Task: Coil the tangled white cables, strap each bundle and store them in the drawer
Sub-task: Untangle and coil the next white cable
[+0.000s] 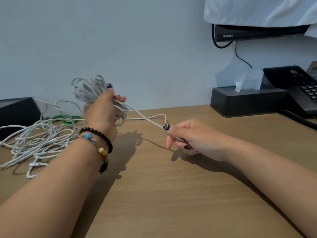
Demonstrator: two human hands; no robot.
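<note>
My left hand [101, 110] is raised above the wooden desk [171, 194] and grips a coiled bundle of white cable [87, 88], with loops sticking out above and below the fist. One strand of that cable [147, 120] runs taut from the bundle down to my right hand [190, 138], which pinches it between thumb and fingers just above the desk. A tangled heap of white cables [37, 140] lies on the desk at the left, partly behind my left forearm. No drawer is in view.
A black tissue box [247, 100] and a black desk phone [298, 86] stand at the back right. A black box [17, 112] sits at the far left by the wall. Something green [65, 118] lies behind the tangle. A cloth-covered monitor [257, 31] hangs above.
</note>
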